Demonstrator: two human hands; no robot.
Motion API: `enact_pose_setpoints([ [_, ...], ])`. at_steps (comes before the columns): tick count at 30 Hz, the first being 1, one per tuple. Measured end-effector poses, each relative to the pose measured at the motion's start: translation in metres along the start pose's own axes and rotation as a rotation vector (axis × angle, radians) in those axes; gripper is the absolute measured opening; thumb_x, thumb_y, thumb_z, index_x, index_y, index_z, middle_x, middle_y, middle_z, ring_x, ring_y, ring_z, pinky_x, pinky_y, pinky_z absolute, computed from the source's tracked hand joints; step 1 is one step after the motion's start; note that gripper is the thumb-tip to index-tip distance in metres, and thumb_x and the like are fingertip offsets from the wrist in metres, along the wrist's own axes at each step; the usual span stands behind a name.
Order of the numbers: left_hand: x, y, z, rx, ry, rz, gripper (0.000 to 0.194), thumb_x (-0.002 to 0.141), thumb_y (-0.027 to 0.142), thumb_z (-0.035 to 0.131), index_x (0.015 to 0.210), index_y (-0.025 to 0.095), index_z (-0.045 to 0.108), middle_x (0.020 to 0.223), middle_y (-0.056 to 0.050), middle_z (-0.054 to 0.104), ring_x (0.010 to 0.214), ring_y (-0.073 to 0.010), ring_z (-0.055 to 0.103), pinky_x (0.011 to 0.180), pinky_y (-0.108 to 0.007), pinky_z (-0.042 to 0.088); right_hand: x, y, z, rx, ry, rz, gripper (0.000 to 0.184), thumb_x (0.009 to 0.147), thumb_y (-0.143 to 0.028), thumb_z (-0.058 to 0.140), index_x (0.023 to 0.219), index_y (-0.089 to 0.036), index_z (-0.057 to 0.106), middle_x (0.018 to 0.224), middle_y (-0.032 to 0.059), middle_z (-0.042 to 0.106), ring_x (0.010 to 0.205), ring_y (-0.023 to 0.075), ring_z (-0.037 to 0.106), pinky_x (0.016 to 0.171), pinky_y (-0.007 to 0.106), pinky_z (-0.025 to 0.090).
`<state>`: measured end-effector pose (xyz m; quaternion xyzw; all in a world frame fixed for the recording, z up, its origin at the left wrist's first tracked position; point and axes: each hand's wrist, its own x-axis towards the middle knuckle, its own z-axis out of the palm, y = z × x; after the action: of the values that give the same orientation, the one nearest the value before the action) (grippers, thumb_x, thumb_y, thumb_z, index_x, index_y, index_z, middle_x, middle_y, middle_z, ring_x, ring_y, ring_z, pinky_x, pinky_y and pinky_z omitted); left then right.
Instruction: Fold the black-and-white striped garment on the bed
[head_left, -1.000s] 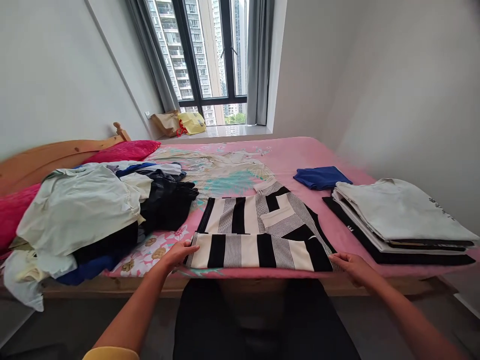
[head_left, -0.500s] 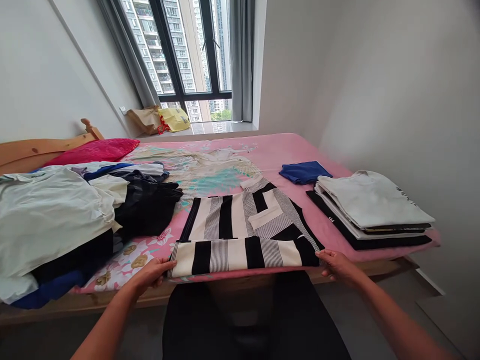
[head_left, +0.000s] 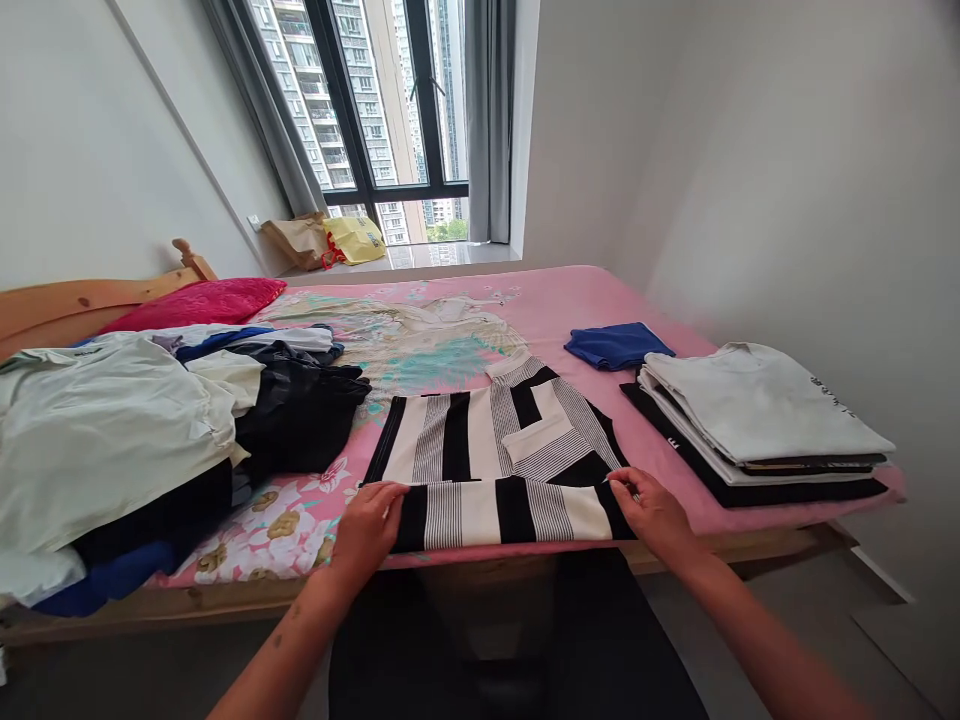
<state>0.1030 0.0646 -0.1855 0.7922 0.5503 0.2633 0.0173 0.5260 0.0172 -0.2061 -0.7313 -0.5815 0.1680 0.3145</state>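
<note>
A black-and-white striped garment [head_left: 495, 450] lies partly folded near the front edge of the bed. My left hand [head_left: 369, 525] grips the left end of its near folded band, fingers curled over the cloth. My right hand [head_left: 651, 512] pinches the right end of the same band. Both hands sit at the bed's front edge, about shoulder width apart.
A pile of unfolded clothes [head_left: 135, 440] covers the left of the pink bedspread [head_left: 555, 305]. A stack of folded shirts [head_left: 757, 420] and a folded blue cloth [head_left: 615, 343] lie at the right. Red pillows [head_left: 199, 300], a wooden headboard and a window stand behind.
Both hands have moved inward and up onto the ends of the folded striped band, now gripping it. The view has shifted slightly.
</note>
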Motion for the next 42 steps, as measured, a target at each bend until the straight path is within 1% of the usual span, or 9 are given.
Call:
enact_pose_setpoints([
  [4,0.025,0.064,0.044,-0.036,-0.215,0.283,0.036,0.091,0.023,0.035,0.119,0.024,0.057,0.129,-0.004,0.057,0.126,-0.0178,0.044,0.106,-0.036,0.036,0.020,-0.058,0.050,-0.035,-0.104,-0.312,0.041,0.089,-0.033,0.031,0.118,-0.014,0.053,0.122,0.0104,0.057,0.116,0.0190,0.049,0.101,0.033,0.036],
  [8,0.038,0.084,0.076,0.040,-0.402,0.233,0.049,0.090,0.041,0.039,0.136,0.026,0.041,0.147,-0.007,0.035,0.137,-0.0241,0.026,0.111,-0.052,0.020,0.042,-0.075,0.094,-0.251,-0.262,-0.307,0.053,0.091,-0.037,0.028,0.135,-0.011,0.041,0.143,0.0123,0.038,0.134,0.0219,0.030,0.111,0.041,0.021],
  [13,0.053,0.029,0.084,0.115,-0.535,-0.061,0.063,0.087,0.058,0.030,0.142,0.029,0.029,0.152,-0.004,0.021,0.141,-0.0263,0.014,0.110,-0.059,0.004,0.073,-0.051,0.110,-0.393,-0.417,-0.271,0.064,0.089,-0.059,0.025,0.144,-0.027,0.025,0.153,0.0017,0.017,0.141,0.0233,0.009,0.111,0.053,0.001],
  [18,0.086,-0.035,0.089,0.180,-0.522,-0.241,0.062,0.086,0.058,0.030,0.142,0.031,0.029,0.153,-0.001,0.018,0.141,-0.0234,0.011,0.109,-0.058,-0.004,0.108,-0.033,0.125,-0.484,-0.319,-0.178,0.065,0.089,-0.060,0.021,0.146,-0.029,0.018,0.154,0.0028,0.010,0.141,0.0218,0.004,0.110,0.054,-0.002],
  [22,0.122,-0.070,0.099,0.201,-0.396,-0.414,0.058,0.085,0.054,0.036,0.138,0.030,0.037,0.151,-0.002,0.026,0.140,-0.0238,0.017,0.111,-0.054,0.006,0.117,-0.029,0.140,-0.514,-0.165,-0.177,0.065,0.088,-0.062,0.022,0.145,-0.030,0.022,0.153,0.0019,0.015,0.141,0.0217,0.005,0.110,0.055,-0.004],
  [28,0.176,-0.117,0.106,0.261,-0.172,-0.649,0.063,0.082,0.048,0.043,0.135,0.015,0.040,0.134,-0.018,0.047,0.125,-0.0331,0.040,0.100,-0.050,0.031,0.113,-0.025,0.144,-0.517,-0.053,-0.251,0.063,0.089,-0.061,0.023,0.142,-0.028,0.029,0.151,0.0024,0.024,0.140,0.0222,0.012,0.110,0.054,0.002],
  [32,0.205,-0.141,0.109,0.233,-0.117,-0.674,0.045,0.075,0.052,0.051,0.105,0.021,0.063,0.109,-0.013,0.063,0.107,-0.0301,0.054,0.088,-0.040,0.041,0.115,-0.025,0.144,-0.520,-0.037,-0.269,0.062,0.089,-0.060,0.025,0.142,-0.027,0.030,0.150,0.0033,0.026,0.139,0.0230,0.015,0.110,0.054,0.004],
  [35,0.217,-0.152,0.114,0.191,-0.084,-0.669,0.034,0.079,0.049,0.046,0.089,0.023,0.067,0.097,-0.007,0.067,0.093,-0.0231,0.060,0.079,-0.032,0.043,0.117,-0.025,0.145,-0.530,-0.042,-0.273,0.062,0.089,-0.059,0.026,0.142,-0.027,0.029,0.150,0.0030,0.025,0.139,0.0235,0.015,0.110,0.055,0.004],
  [42,0.218,-0.159,0.125,0.160,0.016,-0.693,0.036,0.079,0.049,0.047,0.089,0.021,0.066,0.098,-0.008,0.067,0.090,-0.0242,0.060,0.074,-0.033,0.044,0.119,-0.025,0.145,-0.558,-0.076,-0.250,0.064,0.089,-0.059,0.027,0.144,-0.027,0.026,0.151,0.0035,0.023,0.140,0.0250,0.013,0.111,0.055,0.002],
])
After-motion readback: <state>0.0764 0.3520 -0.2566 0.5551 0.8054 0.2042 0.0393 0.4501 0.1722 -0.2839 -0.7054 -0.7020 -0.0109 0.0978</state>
